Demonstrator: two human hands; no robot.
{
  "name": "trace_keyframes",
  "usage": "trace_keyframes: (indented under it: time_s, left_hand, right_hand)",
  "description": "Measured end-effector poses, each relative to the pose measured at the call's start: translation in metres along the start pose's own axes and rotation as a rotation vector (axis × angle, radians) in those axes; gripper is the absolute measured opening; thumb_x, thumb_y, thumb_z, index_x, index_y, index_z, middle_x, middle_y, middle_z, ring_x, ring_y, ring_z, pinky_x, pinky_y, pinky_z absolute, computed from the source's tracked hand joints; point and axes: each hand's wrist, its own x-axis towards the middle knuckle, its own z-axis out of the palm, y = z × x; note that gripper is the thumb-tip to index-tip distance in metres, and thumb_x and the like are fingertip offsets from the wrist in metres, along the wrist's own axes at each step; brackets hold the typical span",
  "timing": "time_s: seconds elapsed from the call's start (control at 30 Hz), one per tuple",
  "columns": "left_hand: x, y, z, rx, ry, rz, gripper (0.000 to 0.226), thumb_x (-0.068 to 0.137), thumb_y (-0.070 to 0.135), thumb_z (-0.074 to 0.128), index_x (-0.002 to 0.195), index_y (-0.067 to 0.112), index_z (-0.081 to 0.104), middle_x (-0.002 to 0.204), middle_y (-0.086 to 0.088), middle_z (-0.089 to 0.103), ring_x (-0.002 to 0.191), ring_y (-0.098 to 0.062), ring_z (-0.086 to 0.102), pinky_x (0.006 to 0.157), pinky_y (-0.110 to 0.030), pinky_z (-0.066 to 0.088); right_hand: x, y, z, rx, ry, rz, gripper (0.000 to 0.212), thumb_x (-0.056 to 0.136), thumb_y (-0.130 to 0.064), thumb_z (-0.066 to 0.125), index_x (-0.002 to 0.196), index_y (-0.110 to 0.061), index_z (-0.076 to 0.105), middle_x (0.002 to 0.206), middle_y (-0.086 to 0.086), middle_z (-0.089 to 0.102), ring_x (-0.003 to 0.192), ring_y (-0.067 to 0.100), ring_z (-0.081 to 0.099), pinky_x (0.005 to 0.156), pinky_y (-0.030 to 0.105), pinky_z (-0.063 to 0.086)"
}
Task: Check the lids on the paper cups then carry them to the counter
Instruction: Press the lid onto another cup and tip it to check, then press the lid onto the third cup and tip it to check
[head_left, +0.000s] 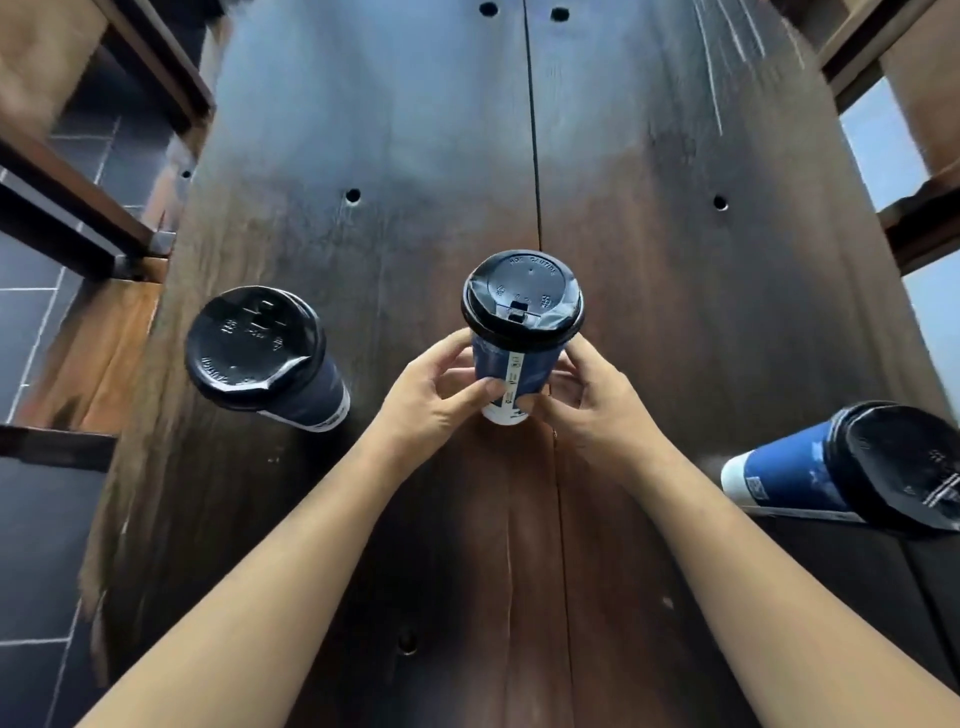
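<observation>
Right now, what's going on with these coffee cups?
A person's left hand and right hand both have a grip on the middle paper cup, its black lid on, at a dark wooden table. A left cup and a right cup, also lidded, stand untouched at either side.

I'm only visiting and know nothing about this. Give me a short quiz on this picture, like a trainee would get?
1. How many cups with covers are in view?
2. True or false: only the left hand holds the middle cup.
3. The lids are: A white, B black, C red.

Key:
1. Three: the left cup, the middle cup and the right cup.
2. False; the right hand grips it too.
3. B.
</observation>
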Motion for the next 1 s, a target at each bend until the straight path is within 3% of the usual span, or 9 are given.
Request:
trace_keyframes:
  time_s: [0.1,0.23,0.4,0.5,0.57,0.7,0.83,1.0]
  left_hand:
    - [0.004,-0.009,-0.001,0.018,-0.002,0.022,0.051,0.090,0.022,0.075,0.137,0.021,0.057,0.119,0.011,0.076,0.119,-0.013,0.070,0.099,-0.030,0.056]
    - [0.005,-0.021,-0.001,0.043,0.014,0.076,0.050,0.091,0.016,0.074,0.137,0.026,0.058,0.128,0.010,0.073,0.128,-0.017,0.065,0.105,-0.034,0.054]
    - [0.001,-0.022,0.003,0.012,0.018,0.067,0.051,0.090,0.015,0.074,0.135,0.031,0.058,0.128,0.010,0.072,0.128,-0.016,0.065,0.106,-0.032,0.052]
    - [0.000,-0.026,0.001,0.012,0.015,0.037,0.064,0.087,0.022,0.079,0.145,0.023,0.053,0.138,0.001,0.068,0.134,-0.019,0.061,0.115,-0.044,0.047]
    - [-0.003,-0.026,-0.001,0.018,0.005,0.006,0.074,0.085,0.025,0.080,0.151,0.024,0.047,0.143,-0.003,0.064,0.138,-0.019,0.057,0.118,-0.047,0.043]
    - [-0.023,-0.014,-0.001,0.153,0.036,-0.100,0.083,0.085,0.029,0.084,0.155,0.032,0.040,0.149,0.001,0.058,0.143,-0.013,0.050,0.117,-0.039,0.045]
    - [-0.055,0.015,0.003,0.407,0.028,-0.228,0.091,0.084,0.036,0.084,0.159,0.027,0.033,0.158,-0.007,0.046,0.144,-0.023,0.047,0.116,-0.043,0.045]
    - [-0.096,0.060,0.019,0.738,0.007,-0.181,0.078,0.089,0.037,0.078,0.155,0.016,0.041,0.151,-0.009,0.053,0.137,-0.024,0.054,0.114,-0.039,0.046]
  right_hand:
    - [0.003,0.006,0.000,-0.033,0.004,-0.019,0.053,0.090,-0.016,0.079,0.135,-0.032,0.055,0.131,-0.007,0.071,0.127,0.012,0.066,0.107,0.041,0.056]
    - [0.000,0.009,0.002,-0.046,0.026,-0.033,0.056,0.090,-0.016,0.080,0.137,-0.031,0.053,0.127,-0.014,0.071,0.127,0.005,0.064,0.103,0.030,0.057]
    - [-0.002,0.014,0.007,0.009,0.044,-0.009,0.057,0.089,-0.020,0.080,0.133,-0.043,0.052,0.129,-0.016,0.069,0.130,0.008,0.062,0.107,0.040,0.056]
    - [-0.003,0.018,0.009,0.030,0.030,0.027,0.059,0.084,-0.034,0.079,0.135,-0.046,0.051,0.137,-0.013,0.065,0.136,0.012,0.058,0.112,0.046,0.052]
    - [-0.007,0.024,0.009,0.033,0.026,0.067,0.067,0.085,-0.027,0.080,0.142,-0.039,0.047,0.144,-0.006,0.060,0.141,0.013,0.053,0.114,0.046,0.049]
    - [-0.024,0.013,0.009,-0.141,0.018,0.158,0.076,0.089,-0.012,0.078,0.151,-0.031,0.038,0.150,0.001,0.052,0.145,0.019,0.046,0.115,0.041,0.048]
    - [-0.054,-0.011,0.006,-0.381,-0.058,0.259,0.085,0.089,-0.029,0.078,0.158,-0.029,0.028,0.157,0.005,0.043,0.144,0.023,0.046,0.116,0.041,0.043]
    - [-0.101,-0.048,-0.005,-0.639,-0.153,0.271,0.081,0.095,-0.036,0.067,0.160,-0.020,0.021,0.158,0.010,0.032,0.133,0.030,0.055,0.107,0.040,0.048]
